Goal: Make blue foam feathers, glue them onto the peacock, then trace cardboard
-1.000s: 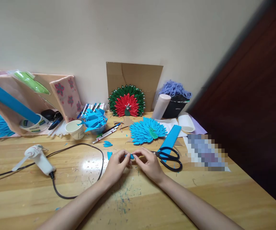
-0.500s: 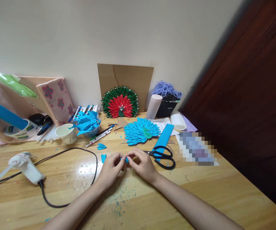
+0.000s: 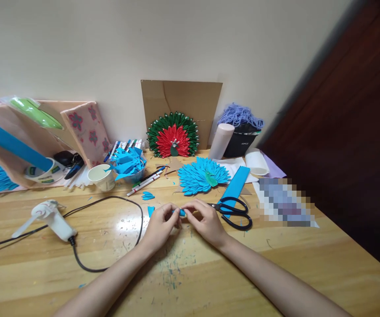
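Between my two hands is a small piece of blue paper [image 3: 181, 213], pinched at its ends and partly hidden by the fingers. My left hand [image 3: 163, 222] has thumb and forefinger closed on its left side. From the right, my right hand [image 3: 206, 222] pinches it too. Black-handled scissors [image 3: 234, 211] lie just right of my right hand, across a blue paper strip [image 3: 236, 185]. Beyond the hands lies a blue layered peacock figure [image 3: 203, 176] with a green body. Folded blue petals [image 3: 148, 196] and a blue scrap [image 3: 151, 211] are by my left hand.
A white glue gun [image 3: 53, 220] with a looping black cord [image 3: 140, 215] lies at left. Behind stand a paper cup [image 3: 101, 177], a bowl of blue pieces [image 3: 129, 165], pens [image 3: 145, 182], a red-green peacock [image 3: 173, 136] on cardboard [image 3: 183, 97], and a pale bottle [image 3: 222, 141].
The whole view has shifted, so things sit farther right and slightly higher. Both hands still pinch the blue piece, with only small finger movement.
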A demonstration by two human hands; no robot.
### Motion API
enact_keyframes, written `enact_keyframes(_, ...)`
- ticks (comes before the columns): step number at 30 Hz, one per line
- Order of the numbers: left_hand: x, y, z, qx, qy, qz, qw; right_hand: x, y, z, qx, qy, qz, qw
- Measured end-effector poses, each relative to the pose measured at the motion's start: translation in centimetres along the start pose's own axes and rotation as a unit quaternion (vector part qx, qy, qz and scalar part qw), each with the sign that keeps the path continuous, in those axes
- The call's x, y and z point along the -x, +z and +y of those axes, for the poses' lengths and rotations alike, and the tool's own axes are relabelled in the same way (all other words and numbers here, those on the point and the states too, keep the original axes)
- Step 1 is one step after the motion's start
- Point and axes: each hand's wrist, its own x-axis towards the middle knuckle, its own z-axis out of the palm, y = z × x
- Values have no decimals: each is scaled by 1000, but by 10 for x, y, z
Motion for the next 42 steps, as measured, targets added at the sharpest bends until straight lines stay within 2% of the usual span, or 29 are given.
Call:
enact_keyframes(8, 1, 0, -4, -6, 7, 5, 1000, 0, 0, 0, 2, 7, -4, 1000)
enact_keyframes(17, -1, -3, -5, -65, 29, 49, 996, 2, 1, 2, -30, 11, -5, 999)
enact_keyframes(26, -3, -3, -5, -33, 29, 42, 998, 3, 0, 1, -21, 6, 3, 1000)
enact_keyframes(31, -2, -2, -4, -60, 40, 52, 996, 1, -1, -1, -14, -8, 2, 1000)
enact_keyframes(37, 1, -2, -3, -128, 77, 52, 987, 1, 0, 0, -9, 32, -7, 999)
enact_keyframes(42, 3, -1, -3, -155, 94, 58, 982, 2, 0, 0, 7, 38, -4, 999)
